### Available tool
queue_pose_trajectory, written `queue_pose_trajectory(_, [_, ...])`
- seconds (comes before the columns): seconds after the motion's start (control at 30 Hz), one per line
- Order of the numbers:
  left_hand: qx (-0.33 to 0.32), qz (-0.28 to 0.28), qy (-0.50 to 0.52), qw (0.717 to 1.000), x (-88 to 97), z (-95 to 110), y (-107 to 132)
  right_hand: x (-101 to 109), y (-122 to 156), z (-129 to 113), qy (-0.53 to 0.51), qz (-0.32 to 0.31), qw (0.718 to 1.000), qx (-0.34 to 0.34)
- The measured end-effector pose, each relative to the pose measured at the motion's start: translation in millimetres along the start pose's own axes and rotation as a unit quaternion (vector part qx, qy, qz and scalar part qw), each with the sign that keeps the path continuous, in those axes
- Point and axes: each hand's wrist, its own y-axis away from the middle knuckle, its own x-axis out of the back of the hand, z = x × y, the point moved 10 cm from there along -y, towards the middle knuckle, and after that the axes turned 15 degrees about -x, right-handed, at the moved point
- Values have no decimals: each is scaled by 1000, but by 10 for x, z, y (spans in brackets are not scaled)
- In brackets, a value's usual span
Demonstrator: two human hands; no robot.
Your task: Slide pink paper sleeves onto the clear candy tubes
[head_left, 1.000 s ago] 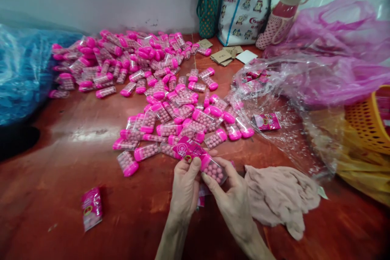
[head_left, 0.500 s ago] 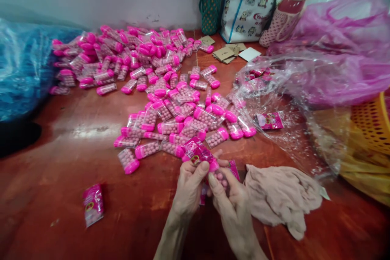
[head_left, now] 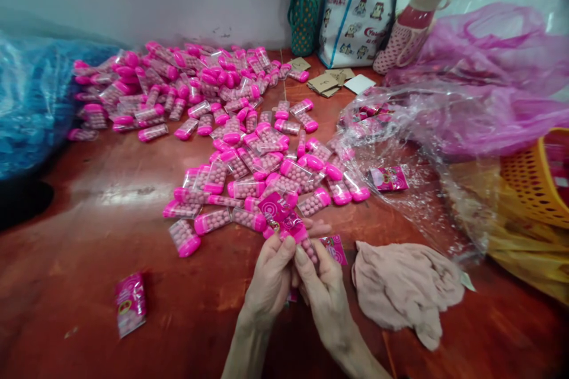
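Observation:
My left hand (head_left: pixel 268 280) and my right hand (head_left: pixel 322 287) meet low in the middle, fingers pinched together on one clear candy container with a pink cap (head_left: pixel 306 244). A pink printed wrapper (head_left: pixel 281 216) covers its upper end, held under my left thumb. More pink wrappers (head_left: pixel 333 247) lie just beside my right fingers. A heap of the same pink-capped containers (head_left: pixel 249 174) lies directly beyond my hands. A larger heap (head_left: pixel 178 86) spreads across the far left of the red table.
A wrapped container (head_left: pixel 130 304) lies alone at the lower left. A beige cloth (head_left: pixel 406 285) is right of my hands. Clear plastic bag (head_left: pixel 400 148), pink plastic bag (head_left: pixel 480 71), yellow basket (head_left: pixel 533 177) on the right; blue bag (head_left: pixel 31 106) at left; tote bags (head_left: pixel 355 12) by the wall.
My hands have drawn closer together and the container has slid further into the pink wrapper, so less of its clear body shows between my fingers.

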Motion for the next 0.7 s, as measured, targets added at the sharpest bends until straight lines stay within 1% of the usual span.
queue_pose_trajectory(0.03, [-6,1,-2,1000,16,19,-12,36,18,-60,53,14,998,17])
queue_pose_trajectory(0.07, [-19,4,-7,1000,39,49,-27,101,41,-142,112,42,992,43])
queue_pose_trajectory(0.1, [-34,9,-18,999,68,81,-41,193,68,-237,164,84,980,72])
queue_pose_trajectory(0.17, [-49,13,-65,997,119,110,-52,406,132,-436,223,180,949,133])
queue_pose_trajectory(0.2, [-44,5,-93,995,125,96,-48,478,136,-494,228,204,940,149])
queue_pose_trajectory(0.23, [-31,-10,-117,993,112,60,-38,514,103,-513,221,203,942,152])
queue_pose_trajectory(0.27, [-15,-31,-131,991,82,13,-22,514,40,-496,203,178,952,144])
queue_pose_trajectory(0.33, [13,-70,-139,988,8,-73,17,462,-117,-388,149,107,978,101])
queue_pose_trajectory(0.37, [22,-85,-142,986,-26,-104,35,442,-183,-317,118,81,987,72])
queue_pose_trajectory(0.4, [30,-98,-148,984,-53,-130,49,437,-232,-252,88,69,993,47])
queue_pose_trajectory(0.47, [35,-111,-168,979,-76,-148,61,458,-281,-152,32,71,997,12])
queue_pose_trajectory(0.57, [39,-120,-187,974,-83,-148,61,488,-287,-68,-55,76,996,-9])
queue_pose_trajectory(0.7, [51,-122,-151,980,-94,-135,60,422,-308,44,-158,34,986,-45])
